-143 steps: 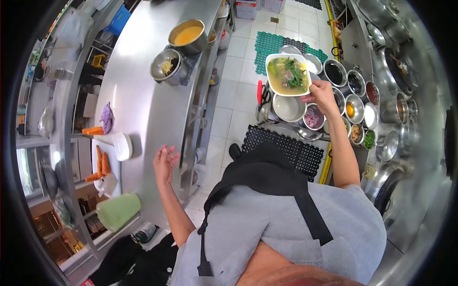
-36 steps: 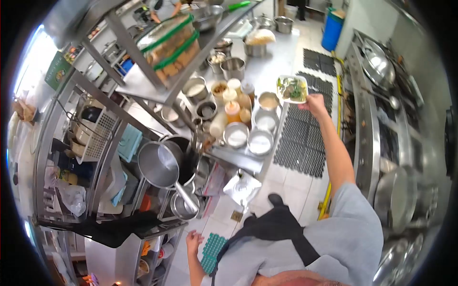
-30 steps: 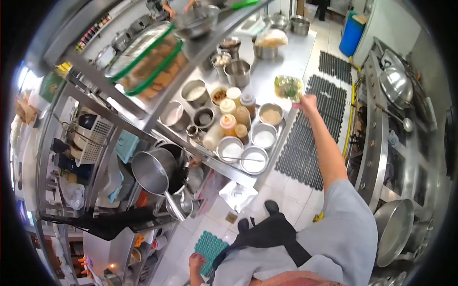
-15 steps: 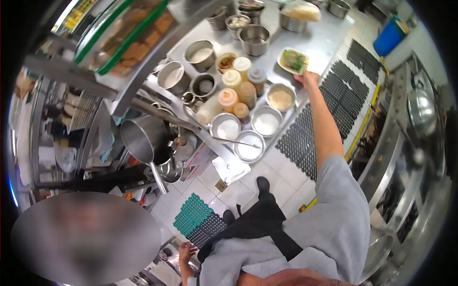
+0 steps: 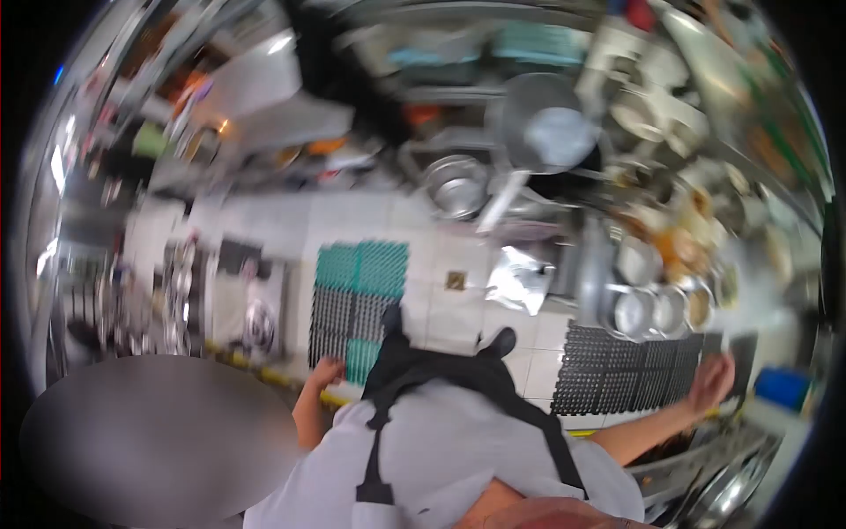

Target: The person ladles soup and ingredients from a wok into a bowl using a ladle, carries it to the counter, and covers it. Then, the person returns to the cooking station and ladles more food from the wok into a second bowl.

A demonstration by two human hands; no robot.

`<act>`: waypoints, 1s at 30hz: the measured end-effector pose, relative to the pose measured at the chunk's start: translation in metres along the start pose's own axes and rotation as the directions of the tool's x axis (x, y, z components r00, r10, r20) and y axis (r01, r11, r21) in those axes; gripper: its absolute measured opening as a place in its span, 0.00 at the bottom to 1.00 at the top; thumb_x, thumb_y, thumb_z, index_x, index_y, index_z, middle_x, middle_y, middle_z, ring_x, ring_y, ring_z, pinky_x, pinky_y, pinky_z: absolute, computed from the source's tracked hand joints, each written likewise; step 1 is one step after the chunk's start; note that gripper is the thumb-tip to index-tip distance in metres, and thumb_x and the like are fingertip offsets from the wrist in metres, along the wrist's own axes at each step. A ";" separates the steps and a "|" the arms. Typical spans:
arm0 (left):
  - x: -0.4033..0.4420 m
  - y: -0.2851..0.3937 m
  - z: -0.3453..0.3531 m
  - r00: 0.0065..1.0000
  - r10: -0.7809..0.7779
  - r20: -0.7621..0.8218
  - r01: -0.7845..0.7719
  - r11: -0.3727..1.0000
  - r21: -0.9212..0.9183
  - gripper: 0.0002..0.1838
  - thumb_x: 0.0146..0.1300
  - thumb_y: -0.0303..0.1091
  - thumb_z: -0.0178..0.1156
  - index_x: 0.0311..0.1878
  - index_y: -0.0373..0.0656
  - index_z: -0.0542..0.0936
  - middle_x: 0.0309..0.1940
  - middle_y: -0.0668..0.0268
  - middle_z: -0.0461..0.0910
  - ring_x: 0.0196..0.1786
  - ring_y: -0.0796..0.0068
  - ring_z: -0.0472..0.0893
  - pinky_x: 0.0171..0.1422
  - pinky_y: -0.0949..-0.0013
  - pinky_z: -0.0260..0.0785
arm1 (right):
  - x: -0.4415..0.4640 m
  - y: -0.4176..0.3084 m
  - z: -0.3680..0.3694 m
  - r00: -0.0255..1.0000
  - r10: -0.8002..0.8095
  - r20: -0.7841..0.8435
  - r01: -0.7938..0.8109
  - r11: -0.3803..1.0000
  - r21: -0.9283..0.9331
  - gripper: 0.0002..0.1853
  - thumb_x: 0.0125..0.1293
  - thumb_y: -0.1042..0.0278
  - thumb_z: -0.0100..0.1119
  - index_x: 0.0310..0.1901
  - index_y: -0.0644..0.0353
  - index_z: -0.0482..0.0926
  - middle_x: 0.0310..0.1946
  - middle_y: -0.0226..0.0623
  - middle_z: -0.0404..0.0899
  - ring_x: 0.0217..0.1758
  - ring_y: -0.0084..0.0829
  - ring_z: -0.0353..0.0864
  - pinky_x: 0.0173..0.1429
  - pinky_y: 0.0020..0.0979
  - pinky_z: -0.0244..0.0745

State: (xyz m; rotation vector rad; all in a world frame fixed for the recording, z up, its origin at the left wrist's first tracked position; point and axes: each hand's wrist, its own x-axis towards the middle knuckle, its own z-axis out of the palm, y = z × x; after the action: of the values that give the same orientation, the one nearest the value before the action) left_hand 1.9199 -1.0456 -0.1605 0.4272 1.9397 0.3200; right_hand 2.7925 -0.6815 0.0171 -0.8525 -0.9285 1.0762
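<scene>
My right hand point(image 5: 712, 381) is stretched out at the right, blurred by motion, with fingers loosely apart and nothing visible in it. Just beyond it, the bowl with greens point(image 5: 727, 287) sits on the steel counter point(image 5: 765, 304), smeared in the view. Near the bowl are steel containers of white contents point(image 5: 634, 312) and several blurred sauce bottles point(image 5: 683, 242). My left hand point(image 5: 329, 372) hangs low at the left, beside the floor mat, its fingers loosely bent and empty.
A large long-handled pan point(image 5: 546, 123) and a steel pot point(image 5: 456, 185) stand ahead. Green and black mats point(image 5: 359, 291) and a black mat point(image 5: 617, 370) lie on the tiles. A blue barrel point(image 5: 782, 388) is at the far right. A grey blurred oval covers the lower left.
The view has swung left, shifting the counter to the right. My right hand has let go of the bowl, which now rests on the counter. My left hand remains low and empty.
</scene>
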 end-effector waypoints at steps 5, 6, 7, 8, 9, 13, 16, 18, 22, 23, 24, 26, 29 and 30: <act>0.050 -0.055 -0.048 0.989 -0.137 0.053 0.147 0.945 -0.292 0.21 0.69 0.38 0.64 0.60 0.35 0.80 0.38 0.58 0.88 0.31 0.70 0.88 0.30 0.65 0.77 | -0.048 0.036 0.282 0.693 0.019 0.720 -0.008 1.000 -0.019 0.29 0.75 0.44 0.64 0.54 0.70 0.84 0.11 0.28 0.76 0.11 0.21 0.72 0.14 0.22 0.65; 0.067 -0.069 -0.059 0.992 -0.107 0.069 0.123 0.940 -0.319 0.22 0.69 0.39 0.65 0.61 0.35 0.80 0.38 0.57 0.88 0.30 0.71 0.87 0.30 0.65 0.77 | -0.056 0.044 0.328 0.635 0.063 0.770 -0.030 0.998 -0.057 0.29 0.74 0.44 0.65 0.53 0.70 0.85 0.11 0.29 0.76 0.11 0.21 0.72 0.14 0.23 0.66; 0.084 -0.070 -0.082 0.997 -0.059 0.050 0.071 0.954 -0.291 0.23 0.69 0.38 0.65 0.61 0.34 0.80 0.37 0.57 0.88 0.29 0.71 0.87 0.30 0.65 0.77 | -0.064 0.055 0.377 0.582 0.135 0.802 -0.111 0.990 -0.086 0.29 0.73 0.44 0.67 0.52 0.70 0.85 0.12 0.31 0.77 0.11 0.23 0.73 0.15 0.25 0.68; 0.098 -0.065 -0.099 0.999 -0.016 0.032 0.024 0.963 -0.267 0.23 0.68 0.38 0.66 0.60 0.33 0.79 0.36 0.58 0.87 0.27 0.72 0.86 0.31 0.65 0.76 | -0.064 0.068 0.423 0.563 0.180 0.806 -0.138 0.983 -0.123 0.28 0.72 0.45 0.68 0.52 0.70 0.86 0.13 0.31 0.78 0.13 0.23 0.74 0.17 0.25 0.70; 0.108 -0.064 -0.110 1.000 0.023 0.017 -0.018 0.969 -0.247 0.23 0.68 0.38 0.66 0.60 0.33 0.79 0.35 0.58 0.87 0.26 0.72 0.85 0.31 0.65 0.76 | -0.068 0.081 0.464 0.538 0.231 0.810 -0.167 0.972 -0.166 0.27 0.72 0.47 0.68 0.51 0.69 0.86 0.15 0.31 0.79 0.14 0.23 0.75 0.19 0.25 0.71; 0.114 -0.004 -0.210 0.940 0.277 -0.200 -0.331 0.886 -0.326 0.23 0.69 0.37 0.66 0.59 0.29 0.78 0.30 0.62 0.84 0.29 0.75 0.82 0.35 0.68 0.74 | -0.066 0.143 0.612 0.569 0.502 0.651 -0.047 0.811 -0.583 0.23 0.75 0.53 0.65 0.54 0.69 0.84 0.24 0.30 0.81 0.21 0.18 0.75 0.27 0.24 0.72; 0.134 0.013 -0.280 0.907 0.337 -0.253 -0.412 0.834 -0.367 0.25 0.71 0.37 0.63 0.65 0.31 0.77 0.39 0.61 0.86 0.38 0.74 0.84 0.42 0.68 0.78 | -0.052 0.183 0.709 0.565 0.660 0.495 -0.122 0.661 -0.741 0.19 0.74 0.62 0.65 0.56 0.71 0.83 0.29 0.32 0.83 0.28 0.20 0.79 0.34 0.24 0.75; 0.138 0.027 -0.327 0.883 0.356 -0.305 -0.446 0.840 -0.310 0.25 0.70 0.37 0.64 0.65 0.31 0.77 0.39 0.60 0.86 0.39 0.73 0.85 0.47 0.66 0.78 | -0.033 0.216 0.748 0.498 0.716 0.488 -0.079 0.598 -0.797 0.18 0.76 0.66 0.62 0.59 0.71 0.81 0.29 0.33 0.83 0.28 0.20 0.80 0.33 0.24 0.75; 0.169 0.033 -0.399 0.817 0.363 -0.448 -0.498 0.836 -0.232 0.24 0.69 0.36 0.64 0.64 0.33 0.77 0.41 0.59 0.87 0.41 0.71 0.85 0.52 0.66 0.78 | 0.010 0.304 0.851 0.433 0.784 0.445 0.169 0.414 -0.895 0.17 0.72 0.67 0.61 0.54 0.73 0.83 0.29 0.37 0.85 0.29 0.23 0.83 0.33 0.28 0.77; 0.162 0.039 -0.417 0.824 0.332 -0.460 -0.449 0.876 -0.173 0.24 0.69 0.36 0.63 0.64 0.34 0.77 0.42 0.58 0.87 0.43 0.71 0.86 0.52 0.66 0.78 | 0.022 0.336 0.879 0.403 0.785 0.471 0.281 0.384 -0.880 0.17 0.71 0.66 0.62 0.53 0.73 0.84 0.29 0.40 0.86 0.29 0.25 0.84 0.34 0.30 0.78; 0.156 0.042 -0.429 0.836 0.290 -0.465 -0.420 0.885 -0.203 0.24 0.69 0.37 0.63 0.65 0.35 0.78 0.42 0.58 0.87 0.43 0.71 0.86 0.52 0.66 0.78 | 0.032 0.366 0.911 0.365 0.788 0.496 0.393 0.353 -0.849 0.17 0.70 0.66 0.62 0.51 0.74 0.85 0.29 0.43 0.86 0.30 0.28 0.86 0.35 0.32 0.78; 0.151 0.042 -0.466 0.845 0.210 -0.492 -0.371 0.893 -0.254 0.24 0.69 0.37 0.63 0.65 0.36 0.78 0.42 0.58 0.87 0.44 0.71 0.86 0.52 0.66 0.78 | 0.035 0.422 1.002 0.270 0.731 0.627 0.581 0.395 -0.711 0.19 0.66 0.64 0.62 0.49 0.73 0.86 0.31 0.54 0.87 0.33 0.40 0.89 0.42 0.40 0.81; 0.131 0.044 -0.508 0.832 0.049 -0.553 -0.348 0.822 -0.450 0.24 0.70 0.37 0.63 0.64 0.34 0.78 0.43 0.56 0.88 0.44 0.69 0.86 0.53 0.65 0.78 | 0.003 0.477 1.176 0.031 0.644 0.764 0.759 0.483 -0.437 0.21 0.66 0.62 0.63 0.54 0.69 0.85 0.37 0.59 0.87 0.42 0.52 0.89 0.50 0.44 0.81; 0.121 0.042 -0.514 0.825 -0.004 -0.565 -0.350 0.782 -0.516 0.23 0.70 0.37 0.64 0.64 0.34 0.78 0.42 0.55 0.88 0.44 0.67 0.86 0.53 0.64 0.78 | -0.020 0.483 1.232 -0.050 0.622 0.782 0.766 0.526 -0.369 0.21 0.66 0.62 0.63 0.55 0.68 0.85 0.38 0.58 0.87 0.44 0.53 0.89 0.51 0.44 0.81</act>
State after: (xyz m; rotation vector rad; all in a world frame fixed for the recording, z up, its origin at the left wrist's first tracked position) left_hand 1.4096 -0.9688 -0.0419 0.0881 2.1895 1.2756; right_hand 1.4927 -0.4331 0.0325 -0.4639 -3.2142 0.8845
